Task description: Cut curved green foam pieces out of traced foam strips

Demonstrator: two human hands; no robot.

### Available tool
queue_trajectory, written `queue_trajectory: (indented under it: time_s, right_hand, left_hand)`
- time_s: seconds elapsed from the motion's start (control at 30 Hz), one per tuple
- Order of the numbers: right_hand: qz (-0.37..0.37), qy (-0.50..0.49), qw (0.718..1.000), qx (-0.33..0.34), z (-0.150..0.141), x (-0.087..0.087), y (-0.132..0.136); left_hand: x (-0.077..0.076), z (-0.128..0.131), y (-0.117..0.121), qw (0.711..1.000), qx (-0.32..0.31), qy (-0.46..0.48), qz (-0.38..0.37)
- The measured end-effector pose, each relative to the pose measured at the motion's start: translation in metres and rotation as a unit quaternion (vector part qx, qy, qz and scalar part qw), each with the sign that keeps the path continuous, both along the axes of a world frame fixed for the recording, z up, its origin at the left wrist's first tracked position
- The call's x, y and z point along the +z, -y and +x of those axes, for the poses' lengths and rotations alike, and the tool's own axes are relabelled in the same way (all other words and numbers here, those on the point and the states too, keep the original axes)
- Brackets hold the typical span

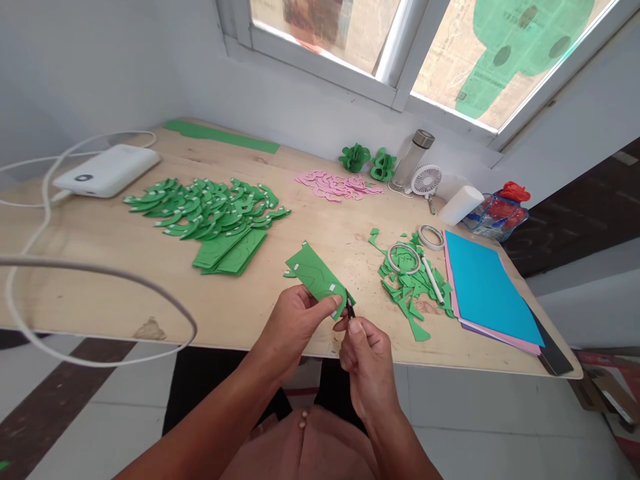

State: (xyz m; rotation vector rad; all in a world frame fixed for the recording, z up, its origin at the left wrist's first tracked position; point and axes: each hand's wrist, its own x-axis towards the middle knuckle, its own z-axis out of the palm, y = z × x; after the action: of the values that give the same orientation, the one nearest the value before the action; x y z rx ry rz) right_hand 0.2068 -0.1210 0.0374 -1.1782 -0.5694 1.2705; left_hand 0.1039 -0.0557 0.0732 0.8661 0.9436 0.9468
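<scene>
My left hand [295, 320] pinches a rectangle of green paper [317, 272] between thumb and fingers, above the table's front edge. Curved pencil lines and small white tape bits show on the paper. In my right hand [367, 347] is a pair of scissors [351, 309], mostly hidden by the fingers, with its dark blades at the paper's right edge. Green offcuts [413, 283] lie to the right of my hands. To the left is a heap of curved green paper cutouts [205, 207], with a stack of green paper rectangles [231, 252] in front of it.
Pink cutouts [337, 185] and green paper flowers [355, 158] lie at the back, near a bottle [413, 160] and small fan [426, 180]. Tape rolls [404, 259] and a white pen [432, 281] rest on offcuts. Coloured sheets [490, 287] lie right; a white cable [45, 200] loops left.
</scene>
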Motion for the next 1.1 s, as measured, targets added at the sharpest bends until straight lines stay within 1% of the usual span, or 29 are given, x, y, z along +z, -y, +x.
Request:
queue_trajectory:
  time_s: [0.4,0.63,0.87,1.1]
  right_hand:
    - [-0.008,0.024,1.0,0.011,0.0047,-0.0052,0.002]
    - [-0.011,0.024,1.0,0.006,0.0032,-0.003,0.0022]
    - [-0.013,0.024,1.0,0.01,0.0027,0.0012,0.0005]
    - [-0.019,0.043,0.999,0.012,0.0029,-0.0034,-0.0007]
  left_hand:
    - [-0.0039,0.0005,-0.0018,1.0,-0.012,0.008,0.026]
    - [0.0006,-0.0005,-0.0032,0.999,-0.015,-0.003,0.035]
    - [0.0018,-0.0013,-0.0038,0.999,-0.021,-0.031,0.023]
    - [-0.0012,-0.0042,-0.0042,0.999,-0.03,-0.02,0.007]
